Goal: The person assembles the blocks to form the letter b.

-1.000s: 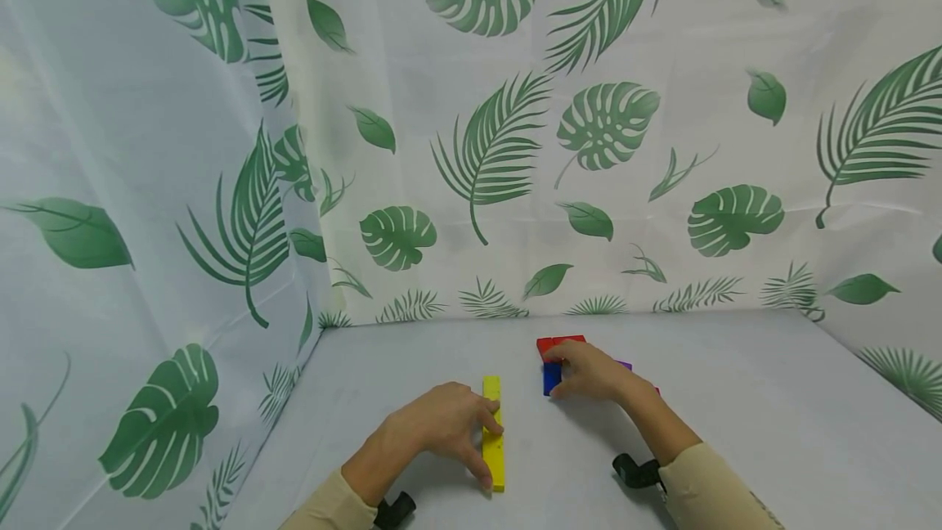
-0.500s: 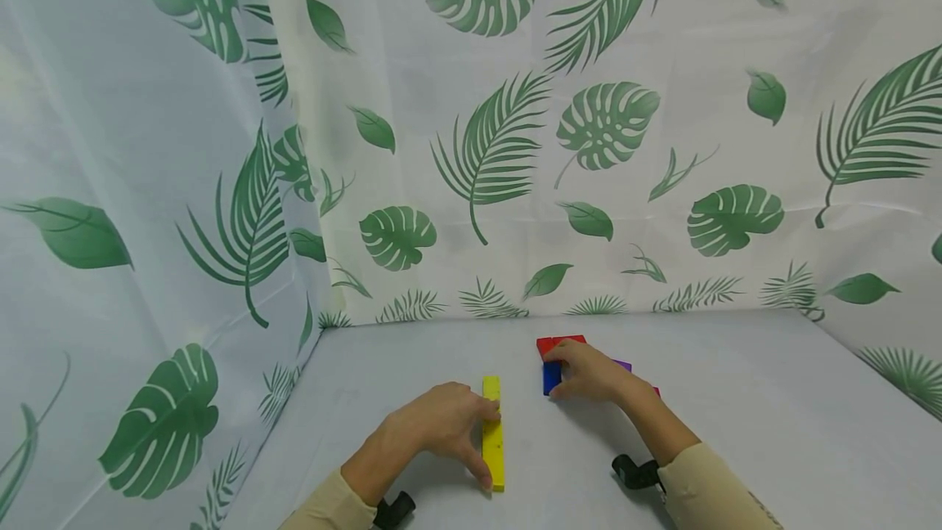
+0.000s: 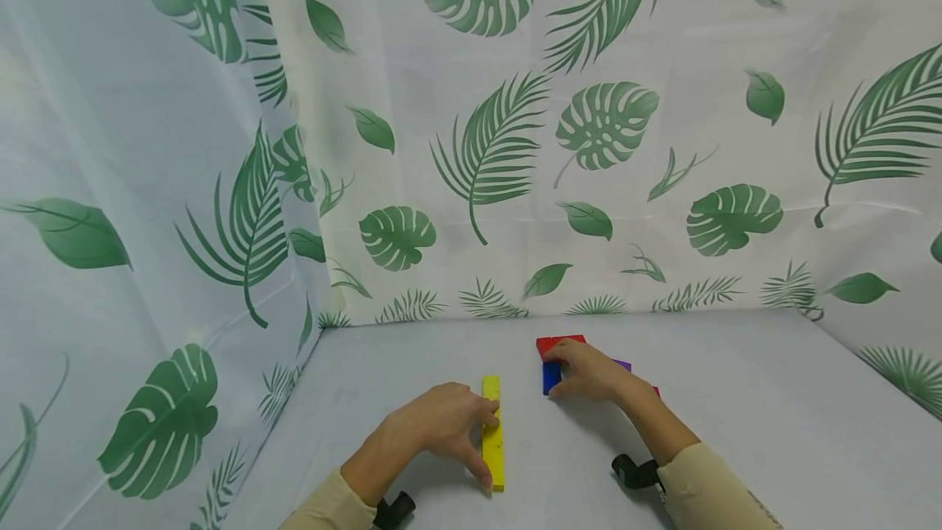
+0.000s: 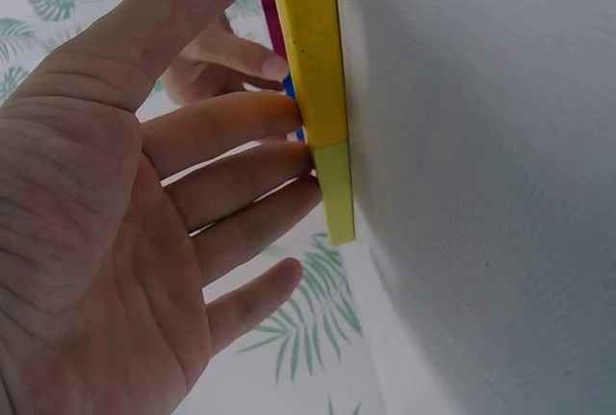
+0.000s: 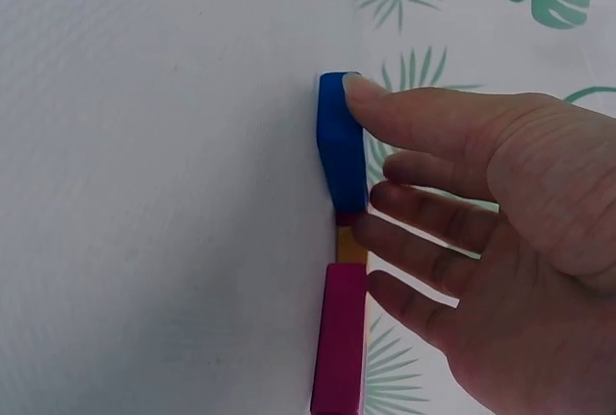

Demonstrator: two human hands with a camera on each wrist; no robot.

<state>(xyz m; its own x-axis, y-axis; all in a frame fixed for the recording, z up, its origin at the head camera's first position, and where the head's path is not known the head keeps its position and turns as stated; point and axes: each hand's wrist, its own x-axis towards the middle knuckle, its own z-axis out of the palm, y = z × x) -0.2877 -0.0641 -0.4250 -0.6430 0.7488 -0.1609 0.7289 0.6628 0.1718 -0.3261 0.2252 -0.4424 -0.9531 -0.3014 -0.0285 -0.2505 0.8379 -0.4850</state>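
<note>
In the head view my left hand [image 3: 449, 419] lies along a straight yellow bar [image 3: 496, 469], the thumb at its near end and fingertips over its middle. The left wrist view shows the bar as a deeper yellow block [image 4: 313, 39] meeting a paler yellow block [image 4: 335, 194]; three nearly straight fingers touch its side. To the right, my right hand [image 3: 594, 370] spans a blue block [image 3: 549, 379]. Its thumb tip touches the end of that block in the right wrist view, the other fingers loosely extended. Red blocks [image 3: 570, 339] lie just beyond, partly covered by the hand.
A purple block [image 3: 624, 366] and a magenta block [image 5: 340, 338] show past my right hand, with an orange block [image 5: 352, 245] between blue and magenta in the right wrist view. The white table [image 3: 412, 350] ends at a leaf-print curtain [image 3: 471, 285].
The left fingers have shifted slightly over the yellow bar. My right hand and the coloured blocks have kept their places.
</note>
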